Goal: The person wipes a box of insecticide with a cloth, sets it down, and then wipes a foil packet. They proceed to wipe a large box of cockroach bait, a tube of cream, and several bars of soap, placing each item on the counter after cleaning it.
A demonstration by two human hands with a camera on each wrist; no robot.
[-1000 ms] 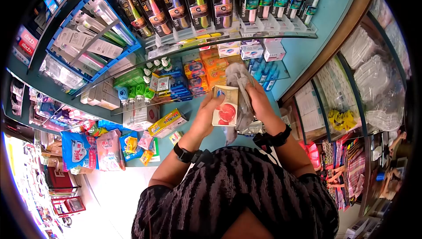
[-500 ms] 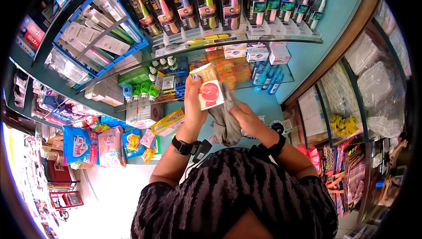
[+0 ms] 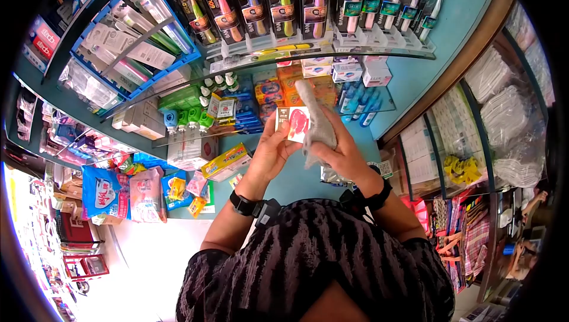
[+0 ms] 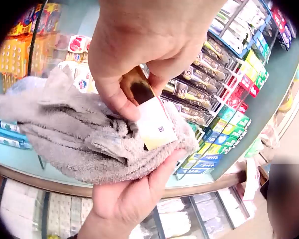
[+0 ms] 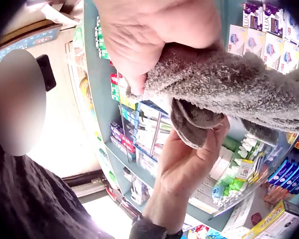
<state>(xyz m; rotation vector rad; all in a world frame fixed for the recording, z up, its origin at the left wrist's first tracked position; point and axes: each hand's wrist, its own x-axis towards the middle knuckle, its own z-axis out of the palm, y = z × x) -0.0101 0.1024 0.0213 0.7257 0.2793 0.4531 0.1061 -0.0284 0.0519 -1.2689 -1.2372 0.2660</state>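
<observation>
In the head view my left hand (image 3: 268, 157) pinches a small carton (image 3: 291, 122) with a red fruit picture, thumb over its front. My right hand (image 3: 347, 153) grips a grey fluffy cloth (image 3: 319, 125) against the carton's right side. Seen from the left wrist, the carton (image 4: 157, 124) shows a white face with a small printed code, and the cloth (image 4: 74, 134) bunches round it. The right palm (image 4: 129, 206) supports the cloth from below. In the right wrist view the cloth (image 5: 224, 82) hides the carton; the left fingers come up beneath it.
Behind the hands stand glass shelves (image 3: 379, 106) with orange packs (image 3: 290, 88), blue bottles (image 3: 361, 106) and soap boxes. Packaged toothbrushes (image 3: 281, 5) hang above. A yellow box (image 3: 228, 163) and detergent bags (image 3: 106, 193) lie on the left. Bagged goods (image 3: 492, 109) fill a rack on the right.
The carton swung up and left, tilted, at half a second ago; now it is lower, further right and turned, against the cloth. The cloth has risen from hanging low to standing above the right hand.
</observation>
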